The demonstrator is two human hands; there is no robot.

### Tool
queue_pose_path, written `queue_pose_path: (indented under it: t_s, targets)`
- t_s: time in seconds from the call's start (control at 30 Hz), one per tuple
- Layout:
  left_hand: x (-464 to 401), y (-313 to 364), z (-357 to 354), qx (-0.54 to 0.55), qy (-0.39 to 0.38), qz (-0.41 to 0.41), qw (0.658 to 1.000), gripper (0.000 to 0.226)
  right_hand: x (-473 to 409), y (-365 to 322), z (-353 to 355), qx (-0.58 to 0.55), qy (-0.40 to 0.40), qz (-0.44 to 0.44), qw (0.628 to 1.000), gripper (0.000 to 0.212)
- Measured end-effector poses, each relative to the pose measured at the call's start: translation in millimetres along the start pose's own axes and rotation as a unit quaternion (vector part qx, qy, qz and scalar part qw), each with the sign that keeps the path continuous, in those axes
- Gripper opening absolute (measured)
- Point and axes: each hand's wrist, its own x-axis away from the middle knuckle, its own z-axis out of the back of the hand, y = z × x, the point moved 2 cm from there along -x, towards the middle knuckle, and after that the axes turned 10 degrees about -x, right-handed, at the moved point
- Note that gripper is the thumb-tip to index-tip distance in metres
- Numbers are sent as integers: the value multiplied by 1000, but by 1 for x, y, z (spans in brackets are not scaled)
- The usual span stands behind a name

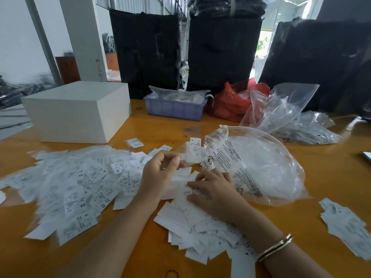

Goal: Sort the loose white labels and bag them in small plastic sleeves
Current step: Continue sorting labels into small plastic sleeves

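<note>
- Left hand (160, 173) pinches a small clear sleeve (192, 157), its long axis toward the table's far edge.
- Right hand (212, 189), fingers spread, presses loose white labels (192, 223) near the table's (301, 223) front edge.
- Lilac tray (174, 108) holds filled sleeves.

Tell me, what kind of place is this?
Probably a garment factory or packing warehouse: size labels heaped on the table, tall black-wrapped bundles behind, and a basket of clear sleeves.

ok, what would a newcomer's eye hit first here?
The spread of white labels over the orange table's left half, and both hands at centre: the left hand pinches a small sleeve, the right hand presses on a label pile. Behind them stand tall black bundles.
</note>
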Motion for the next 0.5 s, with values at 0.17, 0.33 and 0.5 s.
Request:
queue_pose_path:
  t_s: [0.17,0.33,0.5]
  targets:
    - [-1,-3,0,-33,15,19,999,18,0,1,-1,-88,19,-25,996,18]
    - [-2,-5,1,-63,35,18,997,12,2,2,11,-295,90,-100,946,14]
    - [-2,-5,2,-40,38,38,998,17,5,2,16,-346,130,-98,924,36]
